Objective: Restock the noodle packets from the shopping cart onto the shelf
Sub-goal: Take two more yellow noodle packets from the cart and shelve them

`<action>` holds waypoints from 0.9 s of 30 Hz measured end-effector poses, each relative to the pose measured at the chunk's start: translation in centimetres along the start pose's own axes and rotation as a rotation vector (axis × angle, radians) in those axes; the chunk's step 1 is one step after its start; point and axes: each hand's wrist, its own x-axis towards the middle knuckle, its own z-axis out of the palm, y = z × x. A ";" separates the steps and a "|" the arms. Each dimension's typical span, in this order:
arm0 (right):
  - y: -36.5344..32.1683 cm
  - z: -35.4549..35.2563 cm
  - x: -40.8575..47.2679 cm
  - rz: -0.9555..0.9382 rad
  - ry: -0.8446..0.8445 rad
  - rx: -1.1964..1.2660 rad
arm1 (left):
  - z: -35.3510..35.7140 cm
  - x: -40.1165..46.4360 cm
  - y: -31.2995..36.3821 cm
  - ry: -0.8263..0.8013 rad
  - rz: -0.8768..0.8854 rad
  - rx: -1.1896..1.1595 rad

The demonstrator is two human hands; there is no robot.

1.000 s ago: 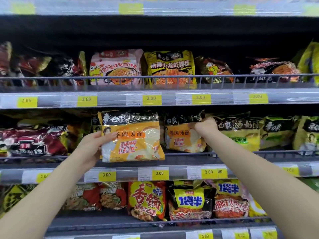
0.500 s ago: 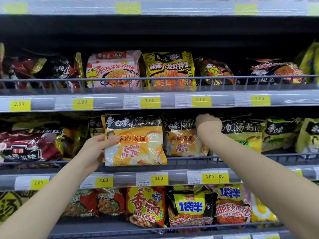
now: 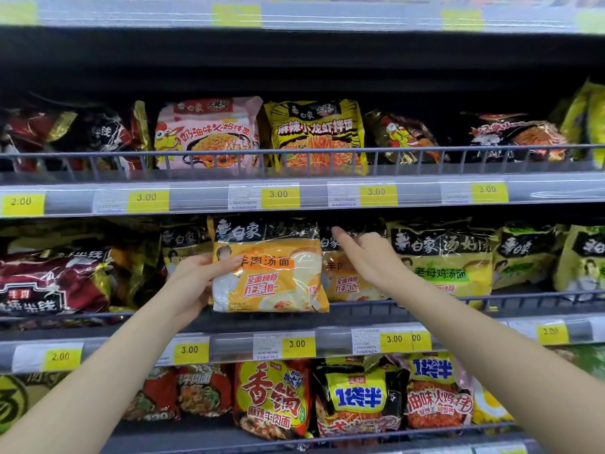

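My left hand [image 3: 193, 283] grips an orange and black noodle packet [image 3: 271, 276] by its left edge and holds it upright at the front of the middle shelf [image 3: 327, 342]. The packet's bottom edge sits at the wire rail. Just right of it stands a matching orange packet [image 3: 347, 285] in the shelf row, partly hidden. My right hand [image 3: 363, 253] reaches in front of that packet with its fingers stretched up and to the left and holds nothing. The shopping cart is out of view.
Yellow-green packets [image 3: 445, 257] fill the middle shelf to the right, dark red ones [image 3: 52, 280] to the left. The upper shelf [image 3: 311, 194] carries pink and yellow packets behind a wire rail. More packets [image 3: 271, 398] stand on the lower shelf.
My right hand has left the top of the shelved orange packet and its fingers have straightened toward the left. The held packet has moved slightly up and right, closer to the shelf row.
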 end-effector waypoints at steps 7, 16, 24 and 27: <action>-0.6 0.5 -0.3 0.276 -0.318 0.421 | 2.7 0.4 0.3 -0.059 -0.001 -0.020; 1.0 -1.4 0.7 0.472 -0.204 0.722 | 3.8 0.3 -0.2 0.001 0.026 0.045; 3.5 -3.4 1.3 0.440 0.088 0.618 | 1.2 -1.7 -4.6 -0.296 0.416 1.144; 4.2 -2.9 0.9 0.416 0.097 0.552 | 0.6 -1.1 -5.8 -0.302 0.471 1.225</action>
